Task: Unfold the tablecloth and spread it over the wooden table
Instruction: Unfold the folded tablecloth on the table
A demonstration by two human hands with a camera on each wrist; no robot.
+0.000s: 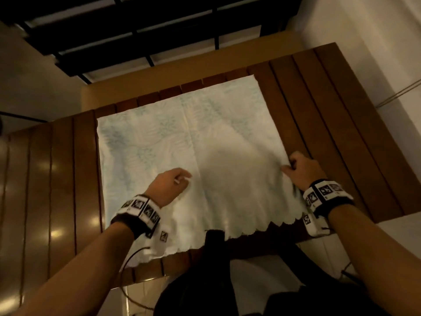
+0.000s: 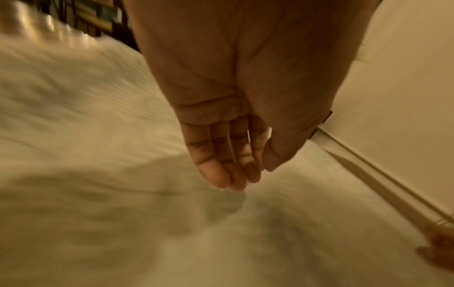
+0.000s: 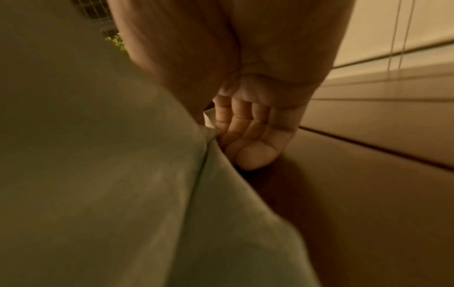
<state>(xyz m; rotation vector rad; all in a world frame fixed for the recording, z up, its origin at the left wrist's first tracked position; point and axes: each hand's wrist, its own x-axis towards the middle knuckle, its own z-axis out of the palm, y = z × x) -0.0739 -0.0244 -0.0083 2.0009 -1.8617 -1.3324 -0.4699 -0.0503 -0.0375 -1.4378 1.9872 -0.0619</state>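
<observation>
A white tablecloth [image 1: 173, 137] with a faint blue-green pattern lies partly unfolded on the middle of the slatted wooden table [image 1: 330, 124]. Its scalloped hem reaches the near table edge. My left hand [image 1: 180, 179] is over the cloth's near middle; in the left wrist view its fingers [image 2: 221, 174] are straight and relaxed just above the blurred tablecloth [image 2: 98, 136], holding nothing. My right hand [image 1: 290, 165] pinches the cloth's right edge. In the right wrist view the right hand [image 3: 245, 136] has curled fingers gripping a lifted fold of the tablecloth [image 3: 110, 155] above the table [image 3: 368, 184].
Bare wooden slats show left and right of the cloth. A black window grille [image 1: 148, 30] stands beyond the far edge. A pale wall [image 1: 376, 53] with a thin cable [image 1: 398, 92] runs along the right side. My dark clothing [image 1: 205, 288] is at the near edge.
</observation>
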